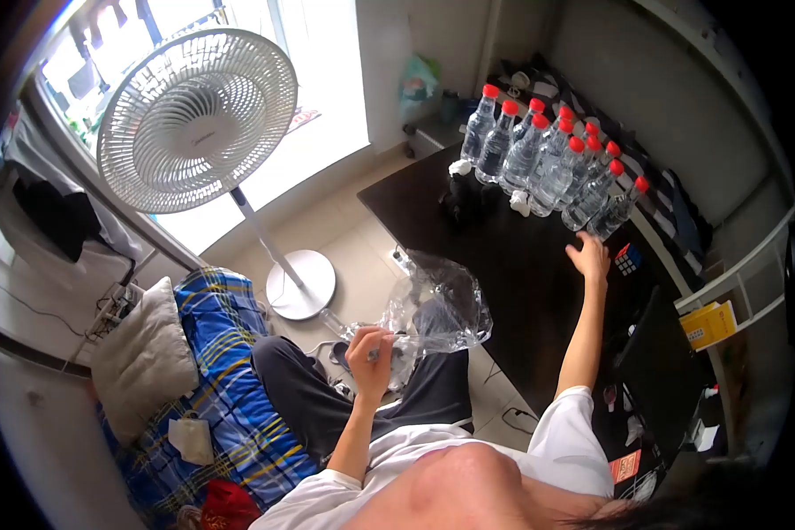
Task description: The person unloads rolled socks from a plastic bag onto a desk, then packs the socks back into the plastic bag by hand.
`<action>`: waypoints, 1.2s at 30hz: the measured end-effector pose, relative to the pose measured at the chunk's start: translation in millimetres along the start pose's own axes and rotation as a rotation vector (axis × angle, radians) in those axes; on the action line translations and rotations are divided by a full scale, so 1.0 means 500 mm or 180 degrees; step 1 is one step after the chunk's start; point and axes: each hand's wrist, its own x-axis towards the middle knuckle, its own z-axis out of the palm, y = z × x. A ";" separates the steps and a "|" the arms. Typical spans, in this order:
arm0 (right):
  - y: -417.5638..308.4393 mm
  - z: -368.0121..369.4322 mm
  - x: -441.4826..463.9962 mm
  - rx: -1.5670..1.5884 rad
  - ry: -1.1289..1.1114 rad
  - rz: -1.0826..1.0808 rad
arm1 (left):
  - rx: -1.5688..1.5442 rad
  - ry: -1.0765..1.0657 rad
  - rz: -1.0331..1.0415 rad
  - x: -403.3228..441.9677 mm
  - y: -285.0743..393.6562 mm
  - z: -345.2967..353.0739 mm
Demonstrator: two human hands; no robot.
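My left hand [370, 355] is closed on a clear plastic bag [442, 305], which hangs puffed out over my lap and beside the table edge. On the dark table [521, 291], my right hand [591, 255] reaches toward the nearest of several clear bottles [552, 172] with red caps, standing in a tight group. Its thumb and fingers are apart, and nothing shows between them. The fingertips are close to the base of the front bottle [611, 215]; whether they touch it cannot be made out. A Rubik's cube [627, 260] lies just right of this hand.
A white standing fan [199, 121] is at the left by the window. A blue plaid bed [230, 344] holds a beige pillow [146, 362]. Black items [464, 199] sit left of the bottles. A dark laptop [671, 371] and yellow box [708, 325] are at the right.
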 end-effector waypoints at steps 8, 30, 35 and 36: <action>-0.017 0.003 -0.009 -0.0066 -0.0130 0.0723 | -0.0014 -0.0014 -0.0052 -0.010 -0.014 -0.002; -0.107 0.138 0.008 0.1071 0.1471 -0.1339 | -0.0005 0.0181 -0.0051 0.016 0.000 -0.007; -0.184 0.140 0.033 0.2089 0.0980 -0.1584 | -0.0145 0.0311 -0.0157 0.021 -0.020 -0.026; -0.196 0.146 0.039 0.1987 0.1258 -0.1706 | -0.0081 0.0310 -0.0173 0.020 -0.023 -0.033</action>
